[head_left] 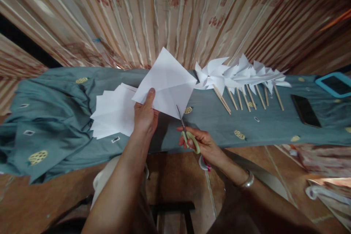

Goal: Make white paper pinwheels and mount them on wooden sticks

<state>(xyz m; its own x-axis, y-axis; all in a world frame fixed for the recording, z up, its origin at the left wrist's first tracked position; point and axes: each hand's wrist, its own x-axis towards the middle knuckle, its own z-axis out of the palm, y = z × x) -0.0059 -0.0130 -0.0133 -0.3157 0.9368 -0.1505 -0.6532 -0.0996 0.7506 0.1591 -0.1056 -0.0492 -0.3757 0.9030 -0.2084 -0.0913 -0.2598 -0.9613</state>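
My left hand [146, 115] pinches a square sheet of white paper [167, 76] by its left edge, thumb on top. Fold creases cross the sheet, which is held up over the table with one corner toward me. In my right hand [201, 139] is a pair of scissors [192, 142] with light green handles, fingers through the loops. Its blades reach the sheet's near corner; whether they are parted is hard to tell. A fanned stack of white paper sheets [115, 111] lies left of my left hand. White paper pinwheels [212, 71] on wooden sticks lie to the right.
A narrow table [208, 128] is covered with a grey-green cloth with yellow pineapple prints, bunched at the left. A dark phone [305, 110] and a blue-framed tablet [336, 84] lie at the right end. A patterned curtain [170, 14] hangs along the far edge.
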